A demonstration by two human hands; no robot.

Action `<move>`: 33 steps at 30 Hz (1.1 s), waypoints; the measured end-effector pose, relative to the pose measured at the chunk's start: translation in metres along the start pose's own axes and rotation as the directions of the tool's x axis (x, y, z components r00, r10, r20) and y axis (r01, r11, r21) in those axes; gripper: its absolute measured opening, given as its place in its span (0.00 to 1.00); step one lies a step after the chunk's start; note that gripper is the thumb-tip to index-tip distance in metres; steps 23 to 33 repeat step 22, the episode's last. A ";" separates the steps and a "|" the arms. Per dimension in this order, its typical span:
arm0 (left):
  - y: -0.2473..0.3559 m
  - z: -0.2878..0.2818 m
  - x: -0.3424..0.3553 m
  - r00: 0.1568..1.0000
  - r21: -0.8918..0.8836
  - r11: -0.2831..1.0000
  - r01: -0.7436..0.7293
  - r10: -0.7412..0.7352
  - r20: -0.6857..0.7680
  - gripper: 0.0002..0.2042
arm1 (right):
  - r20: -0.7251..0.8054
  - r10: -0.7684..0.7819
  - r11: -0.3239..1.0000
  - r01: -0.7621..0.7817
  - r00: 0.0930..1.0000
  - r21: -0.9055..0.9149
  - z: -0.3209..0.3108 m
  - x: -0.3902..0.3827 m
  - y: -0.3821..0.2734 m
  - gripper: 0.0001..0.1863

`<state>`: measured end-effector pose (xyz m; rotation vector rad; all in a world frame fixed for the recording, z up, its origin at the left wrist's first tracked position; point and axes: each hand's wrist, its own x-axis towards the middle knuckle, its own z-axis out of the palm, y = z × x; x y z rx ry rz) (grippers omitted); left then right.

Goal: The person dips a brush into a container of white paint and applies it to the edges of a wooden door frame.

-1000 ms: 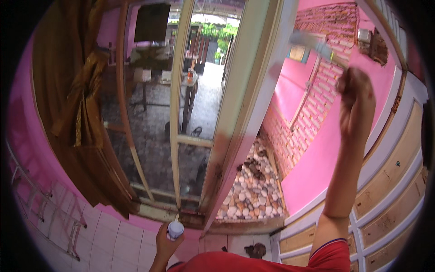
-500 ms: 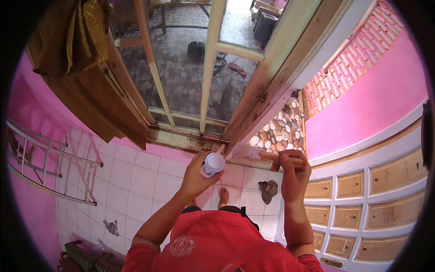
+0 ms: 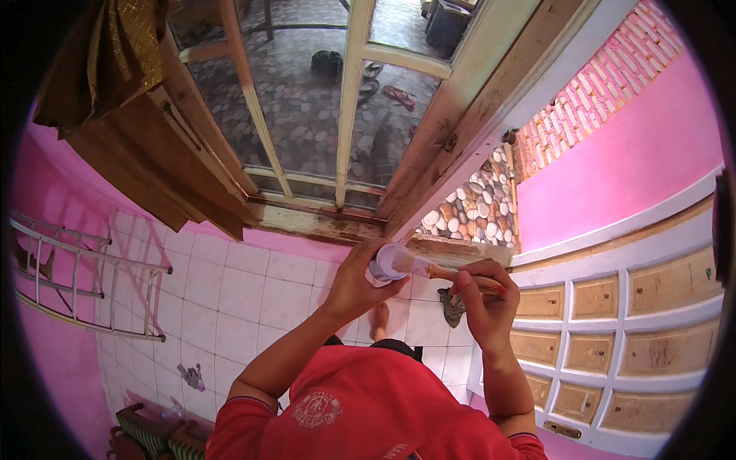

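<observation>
My left hand (image 3: 351, 285) is wrapped round a small round tub (image 3: 381, 270) with pale, whitish contents, held out before my chest. In my right hand (image 3: 486, 307) is a paintbrush (image 3: 445, 273) with a wooden handle, its pale bristles pointing left. The bristle end lies at the mouth of the tub; whether it touches the contents I cannot tell. Ahead of both hands are the window's lower sill (image 3: 322, 223) and the white-edged door frame (image 3: 452, 180), its wood patchy and stained.
At right stands a panelled door (image 3: 571, 322) with white framing and bare wood panels. A brown curtain (image 3: 142, 165) hangs at left, above a metal ladder (image 3: 92, 280). Rags (image 3: 451, 308) (image 3: 192, 376) lie on the white tiles. Pebble-patterned ground (image 3: 471, 211) shows through the doorway.
My left hand has moved the tub right and my right hand has brought the brush lower and left, so bristles and tub mouth now meet. My view has shifted slightly.
</observation>
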<state>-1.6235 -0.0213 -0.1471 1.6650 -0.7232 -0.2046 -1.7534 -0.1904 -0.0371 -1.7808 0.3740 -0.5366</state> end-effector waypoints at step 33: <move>0.007 0.018 0.014 0.999 0.006 1.000 -0.018 0.018 -0.040 0.36 | -0.065 0.227 0.911 -0.188 0.972 0.367 -0.025 0.026 0.023 0.06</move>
